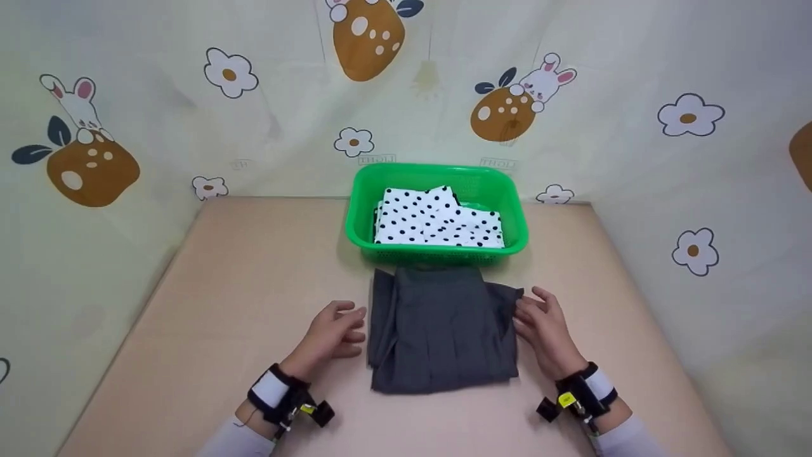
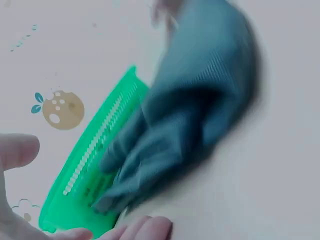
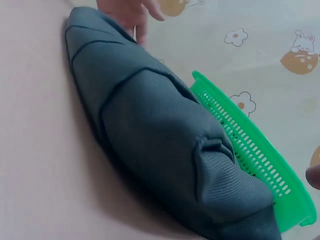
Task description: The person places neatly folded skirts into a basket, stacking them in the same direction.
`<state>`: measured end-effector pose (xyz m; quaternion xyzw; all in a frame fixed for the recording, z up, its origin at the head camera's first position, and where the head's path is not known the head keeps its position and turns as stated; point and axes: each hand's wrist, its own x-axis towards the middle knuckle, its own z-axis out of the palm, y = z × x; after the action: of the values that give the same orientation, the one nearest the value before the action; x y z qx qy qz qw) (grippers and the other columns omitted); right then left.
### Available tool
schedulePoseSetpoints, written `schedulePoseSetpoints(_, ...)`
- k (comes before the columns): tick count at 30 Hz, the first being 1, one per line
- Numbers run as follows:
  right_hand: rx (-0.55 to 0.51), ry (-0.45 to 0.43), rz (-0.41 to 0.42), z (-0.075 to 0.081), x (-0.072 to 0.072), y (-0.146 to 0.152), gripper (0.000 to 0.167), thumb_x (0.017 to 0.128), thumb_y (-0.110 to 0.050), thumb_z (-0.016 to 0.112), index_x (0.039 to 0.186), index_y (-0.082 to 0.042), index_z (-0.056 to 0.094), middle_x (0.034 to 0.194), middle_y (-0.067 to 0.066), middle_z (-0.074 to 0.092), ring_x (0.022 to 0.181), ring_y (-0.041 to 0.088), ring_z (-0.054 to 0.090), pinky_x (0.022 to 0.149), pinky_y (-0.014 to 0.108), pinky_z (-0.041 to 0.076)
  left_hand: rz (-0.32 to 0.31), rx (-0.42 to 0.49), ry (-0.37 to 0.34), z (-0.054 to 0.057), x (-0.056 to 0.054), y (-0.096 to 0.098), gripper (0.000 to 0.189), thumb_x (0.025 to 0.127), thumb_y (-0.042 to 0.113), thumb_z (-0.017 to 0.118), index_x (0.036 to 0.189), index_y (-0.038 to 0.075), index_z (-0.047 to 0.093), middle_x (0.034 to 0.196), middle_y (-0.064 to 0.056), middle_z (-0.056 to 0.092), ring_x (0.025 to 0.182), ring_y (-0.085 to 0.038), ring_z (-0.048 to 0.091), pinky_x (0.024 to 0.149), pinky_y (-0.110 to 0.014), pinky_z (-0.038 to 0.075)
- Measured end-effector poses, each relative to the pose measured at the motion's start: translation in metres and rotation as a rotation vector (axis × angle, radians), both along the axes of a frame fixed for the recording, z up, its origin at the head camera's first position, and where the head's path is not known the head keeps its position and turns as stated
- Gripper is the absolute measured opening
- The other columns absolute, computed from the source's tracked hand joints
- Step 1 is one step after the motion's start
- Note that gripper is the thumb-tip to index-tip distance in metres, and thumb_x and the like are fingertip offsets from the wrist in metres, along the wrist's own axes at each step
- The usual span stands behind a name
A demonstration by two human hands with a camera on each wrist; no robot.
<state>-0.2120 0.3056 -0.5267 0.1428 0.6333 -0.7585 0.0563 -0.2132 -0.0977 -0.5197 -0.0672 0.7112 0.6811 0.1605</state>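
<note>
A folded dark grey piece of clothing [image 1: 444, 330] lies on the table in front of the basket; its exact kind does not show. My left hand [image 1: 333, 333] is just off its left side, fingers loosely bent and holding nothing. In the left wrist view the thumb [image 2: 19, 151] stands well apart from the fingers. My right hand [image 1: 549, 330] is at the right side, fingertips by the cloth's upper right corner; whether they touch it I cannot tell. In the right wrist view the grey cloth [image 3: 150, 120] looks thick and layered, with a loose fold at its near end.
Directly behind the cloth stands a green plastic basket [image 1: 438, 254], holding folded white fabric with black dots [image 1: 419, 219]. A patterned curtain [image 1: 285, 127] encloses the back and sides of the beige table [image 1: 254, 273]. Both wrists wear strapped cameras.
</note>
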Motion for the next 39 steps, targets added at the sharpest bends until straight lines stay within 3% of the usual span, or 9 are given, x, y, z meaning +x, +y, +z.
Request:
schedulePoseSetpoints(3, -0.095, -0.031, 0.099, -0.004, -0.002, 0.003, 0.062, 0.11, -0.017, 0.053, 0.16, -0.002, 0.021, 0.135, 0.009, 0.053, 0.102, 0.012, 0.067, 0.089, 0.028, 0.058, -0.07, 0.096, -0.071, -0.001, 0.003, 0.002, 0.063, 0.106, 0.03, 0.06, 0.152, -0.007, 0.038, 0.123, -0.022, 0.066, 0.091, -0.021, 0.074, 0.079, -0.04, 0.065)
schedulePoseSetpoints(8, -0.177, -0.077, 0.379, -0.006, -0.003, 0.012, 0.041, 0.11, -0.014, 0.051, 0.145, 0.003, 0.039, 0.113, 0.005, 0.073, 0.098, 0.018, 0.075, 0.089, 0.039, 0.064, -0.175, 0.189, -0.12, -0.006, 0.005, 0.001, 0.059, 0.106, 0.028, 0.058, 0.147, -0.01, 0.04, 0.105, -0.009, 0.067, 0.088, -0.018, 0.074, 0.078, -0.038, 0.064)
schedulePoseSetpoints(11, -0.193, -0.083, 0.517, -0.004, -0.002, 0.013, 0.041, 0.112, -0.015, 0.049, 0.148, 0.003, 0.041, 0.116, 0.007, 0.076, 0.102, 0.021, 0.077, 0.091, 0.045, 0.064, -0.211, 0.228, -0.128, -0.008, 0.006, 0.002, 0.057, 0.105, 0.028, 0.059, 0.144, -0.01, 0.041, 0.099, -0.006, 0.07, 0.088, -0.018, 0.076, 0.078, -0.039, 0.064)
schedulePoseSetpoints(14, -0.21, -0.079, 0.582, -0.002, -0.001, 0.01, 0.052, 0.112, -0.016, 0.048, 0.158, 0.003, 0.032, 0.13, 0.008, 0.071, 0.112, 0.022, 0.074, 0.098, 0.047, 0.062, -0.254, 0.261, -0.13, -0.01, 0.005, 0.005, 0.054, 0.106, 0.027, 0.058, 0.141, -0.01, 0.042, 0.104, -0.007, 0.072, 0.093, -0.02, 0.076, 0.082, -0.041, 0.063)
schedulePoseSetpoints(18, -0.233, -0.067, 0.584, -0.001, 0.001, 0.003, 0.061, 0.112, -0.015, 0.048, 0.165, 0.002, 0.02, 0.143, 0.01, 0.061, 0.123, 0.023, 0.069, 0.105, 0.048, 0.058, -0.323, 0.327, -0.128, -0.013, 0.002, 0.014, 0.049, 0.106, 0.024, 0.057, 0.139, -0.01, 0.048, 0.115, -0.007, 0.073, 0.104, -0.02, 0.074, 0.092, -0.044, 0.06)
schedulePoseSetpoints(22, -0.26, -0.061, 0.562, -0.001, 0.001, -0.006, 0.06, 0.112, -0.014, 0.049, 0.163, 0.003, 0.022, 0.143, 0.011, 0.062, 0.124, 0.024, 0.069, 0.105, 0.048, 0.059, -0.367, 0.408, -0.144, -0.017, -0.002, 0.022, 0.049, 0.106, 0.022, 0.058, 0.143, -0.01, 0.051, 0.125, -0.007, 0.074, 0.113, -0.019, 0.072, 0.099, -0.042, 0.059)
schedulePoseSetpoints(29, -0.231, -0.053, 0.516, -0.01, 0.004, -0.037, 0.065, 0.105, -0.011, 0.061, 0.16, 0.004, 0.028, 0.145, 0.012, 0.064, 0.131, 0.024, 0.066, 0.108, 0.043, 0.057, -0.299, 0.427, -0.164, -0.028, -0.006, 0.034, 0.073, 0.098, 0.02, 0.071, 0.157, 0.001, 0.033, 0.148, -0.013, 0.061, 0.129, -0.021, 0.066, 0.108, -0.033, 0.055)
schedulePoseSetpoints(36, -0.183, -0.043, 0.446, -0.018, 0.01, -0.062, 0.068, 0.099, -0.012, 0.071, 0.157, -0.002, 0.037, 0.14, 0.008, 0.067, 0.124, 0.02, 0.07, 0.103, 0.035, 0.058, -0.363, 0.44, -0.124, -0.033, -0.008, 0.05, 0.079, 0.093, 0.011, 0.075, 0.158, 0.005, 0.031, 0.145, -0.015, 0.064, 0.124, -0.024, 0.07, 0.104, -0.035, 0.058)
schedulePoseSetpoints(39, -0.166, -0.021, 0.432, -0.02, 0.01, -0.066, 0.07, 0.098, -0.009, 0.073, 0.157, -0.003, 0.037, 0.141, 0.008, 0.067, 0.124, 0.02, 0.07, 0.102, 0.035, 0.059, -0.35, 0.423, -0.102, -0.033, -0.006, 0.049, 0.079, 0.091, 0.006, 0.074, 0.157, 0.001, 0.03, 0.144, -0.015, 0.064, 0.121, -0.022, 0.071, 0.102, -0.034, 0.059)
